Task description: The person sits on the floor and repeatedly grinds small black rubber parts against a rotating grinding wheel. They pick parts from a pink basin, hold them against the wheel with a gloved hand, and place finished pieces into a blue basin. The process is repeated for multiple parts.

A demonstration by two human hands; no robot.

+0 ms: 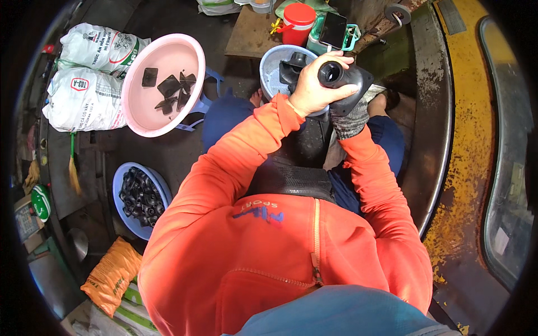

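Up in front of me I hold a hollow black plastic part (pixel 358 83) with a round open neck and a wide flared body. My left hand (pixel 315 85), bare, wraps its thumb and fingers around the neck end. Under the flared body is my right hand (pixel 351 121) in a grey knit glove, gripping the part from below; its fingers are mostly hidden behind it. Just beyond my left hand, a light blue basin (pixel 269 66) contains more black plastic pieces (pixel 291 68), partly covered by the hand.
A pink basin (pixel 147 115) with several flat black pieces stands at left, beside white sacks (pixel 84 101). Nearer is a blue tub (pixel 119 193) full of small black parts. A red-and-white jug (pixel 298 25) and a phone (pixel 334 29) sit ahead. A rusty yellow machine frame (pixel 462 168) borders my right.
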